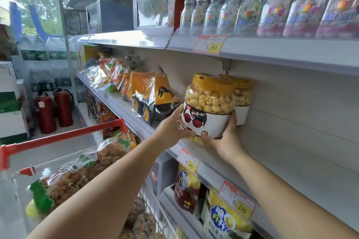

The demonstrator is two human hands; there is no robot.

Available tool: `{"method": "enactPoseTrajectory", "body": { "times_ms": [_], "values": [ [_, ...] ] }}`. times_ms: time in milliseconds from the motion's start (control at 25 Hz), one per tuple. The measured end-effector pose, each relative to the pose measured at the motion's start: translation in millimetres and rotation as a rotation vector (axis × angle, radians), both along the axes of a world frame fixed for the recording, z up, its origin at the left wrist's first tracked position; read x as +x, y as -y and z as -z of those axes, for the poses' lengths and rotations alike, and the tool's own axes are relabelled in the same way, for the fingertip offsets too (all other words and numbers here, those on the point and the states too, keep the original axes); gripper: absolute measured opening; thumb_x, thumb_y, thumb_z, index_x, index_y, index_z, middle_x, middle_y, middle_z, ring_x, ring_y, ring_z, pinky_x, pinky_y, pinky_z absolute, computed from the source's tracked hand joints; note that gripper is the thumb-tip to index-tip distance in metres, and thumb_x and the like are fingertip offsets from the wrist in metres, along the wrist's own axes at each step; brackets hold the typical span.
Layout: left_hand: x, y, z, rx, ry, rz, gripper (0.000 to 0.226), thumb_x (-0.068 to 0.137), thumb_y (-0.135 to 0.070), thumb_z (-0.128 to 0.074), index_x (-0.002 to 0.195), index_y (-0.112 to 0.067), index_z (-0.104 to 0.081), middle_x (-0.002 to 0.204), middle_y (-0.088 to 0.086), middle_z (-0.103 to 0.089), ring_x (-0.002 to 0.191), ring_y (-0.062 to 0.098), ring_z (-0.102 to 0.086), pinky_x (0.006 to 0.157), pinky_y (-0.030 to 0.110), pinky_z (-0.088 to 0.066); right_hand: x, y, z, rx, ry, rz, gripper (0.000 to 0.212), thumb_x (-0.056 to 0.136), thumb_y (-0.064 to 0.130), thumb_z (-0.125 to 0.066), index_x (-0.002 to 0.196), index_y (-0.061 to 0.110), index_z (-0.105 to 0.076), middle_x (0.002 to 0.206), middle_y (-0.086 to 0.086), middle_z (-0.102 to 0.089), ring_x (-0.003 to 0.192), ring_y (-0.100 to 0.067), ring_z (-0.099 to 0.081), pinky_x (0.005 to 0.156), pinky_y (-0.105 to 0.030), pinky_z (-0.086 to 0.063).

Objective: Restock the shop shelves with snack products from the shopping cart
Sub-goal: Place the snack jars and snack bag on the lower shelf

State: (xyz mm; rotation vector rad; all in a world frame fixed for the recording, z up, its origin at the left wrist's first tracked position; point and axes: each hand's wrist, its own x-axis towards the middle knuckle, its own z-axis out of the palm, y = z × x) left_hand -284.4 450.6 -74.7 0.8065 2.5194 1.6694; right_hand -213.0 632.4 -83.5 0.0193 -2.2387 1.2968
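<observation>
Both hands are on the puffed-corn snack jar (209,103). Left hand (172,125) wraps the label side w/ fingers curled round the lower wall. Right hand (226,137) cups the opposite side, fingers partly under the base. It's a firm 2-hand hold, nothing else in either hand. The jar is upright, yellow lid up, at the front lip of the middle shelf (291,151). It's just in front of a second identical jar (242,95) near the back panel. Can't tell if the base touches the shelf or sits just above it.

Risks, my read:
- Fingers under the base could get pinched, or could tip the jar fwd on release, since it's so near the edge.
- Too hard a push back would knock jar no. 2.
- The bagged toy truck (153,101) is just beside on the left, and its plastic could snag.

Surroundings, near to far:
- A shopping cart (64,137) w/ red handle is at lower left. It holds a clear bag of twisted fried snacks (81,176), so there's more to restock.
- The lower shelf has yellow chip bags (223,219) behind a 5.00 price tag (240,203).
- An 8.80 tag (188,160) is on the middle shelf edge, below the jar. The shelf surface is smooth pale metal.
- The upper shelf carries a row of screw-cap candy bottles (272,9).
- Far left, two red fire extinguishers (54,108) stand on the floor, w/ a window and trees beyond.
</observation>
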Motion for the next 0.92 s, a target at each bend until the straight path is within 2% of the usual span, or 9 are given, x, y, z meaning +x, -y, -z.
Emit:
{"method": "enactPoseTrajectory", "body": {
  "times_ms": [80,200,320,440,600,680,800,840,920],
  "values": [
    [0.2,-0.9,3.0,-0.082,-0.044,-0.038,0.11,0.063,-0.032,-0.09,0.148,-0.05,-0.023,0.126,-0.011,-0.066,0.116,0.017,-0.062,0.101,0.046,-0.051,-2.0,2.6,3.6,0.032,0.0,0.029,0.128,0.069,0.026,-0.087,0.153,0.028,0.008,0.156,0.001,-0.029,0.138,-0.02,-0.036,0.111,-0.043,-0.038],
    [1.7,-1.4,5.8,-0.171,-0.088,-0.078,0.108,0.073,-0.03,-0.087,0.153,-0.044,-0.016,0.128,-0.01,-0.066,0.113,0.018,-0.064,0.1,0.043,-0.052,-2.1,0.2,8.7,0.079,0.028,0.047,0.123,0.07,0.031,-0.086,0.152,0.036,0.006,0.156,0.003,-0.029,0.138,-0.023,-0.038,0.109,-0.048,-0.04],
    [-0.3,-0.8,6.0,-0.202,-0.074,-0.077,0.1,0.075,-0.026,-0.086,0.152,-0.038,-0.022,0.128,-0.006,-0.065,0.115,0.019,-0.062,0.101,0.044,-0.051,1.7,-1.9,9.6,0.137,0.101,0.038,0.119,0.077,0.038,-0.079,0.15,0.04,0.015,0.159,0.005,-0.025,0.139,-0.025,-0.037,0.108,-0.048,-0.04],
    [6.8,-2.7,-2.4,-0.243,-0.044,-0.124,0.082,0.082,-0.026,-0.081,0.149,-0.027,-0.035,0.133,0.0,-0.062,0.122,0.022,-0.058,0.105,0.042,-0.048,6.0,-9.6,0.4,0.162,0.219,0.019,0.11,0.085,0.041,-0.071,0.15,0.038,0.018,0.161,0.005,-0.021,0.139,-0.027,-0.037,0.11,-0.046,-0.038],
    [40.5,19.0,-10.9,-0.368,-0.095,-0.199,0.079,0.093,-0.031,-0.068,0.157,-0.019,-0.023,0.154,0.005,-0.043,0.139,0.022,-0.043,0.113,0.035,-0.038,25.8,-12.9,-10.6,0.124,0.354,-0.014,0.083,0.092,0.039,-0.059,0.155,0.03,-0.007,0.155,0.005,-0.033,0.138,-0.025,-0.039,0.111,-0.039,-0.035],
    [60.4,43.1,-9.4,-0.413,-0.113,-0.246,0.068,0.096,-0.034,-0.063,0.155,-0.024,-0.03,0.152,0.004,-0.045,0.136,0.021,-0.048,0.111,0.034,-0.041,42.0,-3.0,-22.0,0.175,0.341,0.066,0.063,0.095,0.033,-0.055,0.15,0.021,-0.027,0.146,0.002,-0.041,0.132,-0.025,-0.043,0.103,-0.033,-0.038],
    [88.4,87.9,9.6,-0.48,-0.125,-0.301,0.049,0.098,-0.033,-0.06,0.145,-0.028,-0.048,0.146,-0.002,-0.052,0.124,0.018,-0.058,0.104,0.034,-0.046,79.0,34.0,-21.7,0.344,0.083,0.195,0.047,0.097,0.021,-0.05,0.143,0.013,-0.041,0.144,-0.009,-0.039,0.132,-0.025,-0.04,0.103,-0.031,-0.035],
    [96.3,104.4,20.1,-0.499,-0.153,-0.315,0.044,0.099,-0.03,-0.059,0.142,-0.027,-0.053,0.144,-0.005,-0.053,0.123,0.018,-0.057,0.104,0.033,-0.046,91.3,50.5,-15.0,0.36,-0.016,0.155,0.043,0.097,0.016,-0.05,0.14,0.011,-0.045,0.142,-0.009,-0.04,0.131,-0.023,-0.039,0.103,-0.028,-0.032],
    [110.8,140.3,47.0,-0.511,-0.234,-0.376,0.038,0.098,-0.024,-0.059,0.136,-0.024,-0.059,0.142,-0.004,-0.055,0.129,0.017,-0.053,0.109,0.028,-0.04,101.7,83.9,16.5,0.379,-0.014,-0.003,0.038,0.097,0.013,-0.049,0.135,0.012,-0.049,0.139,-0.008,-0.041,0.129,-0.022,-0.041,0.1,-0.022,-0.031]
  ]
}}
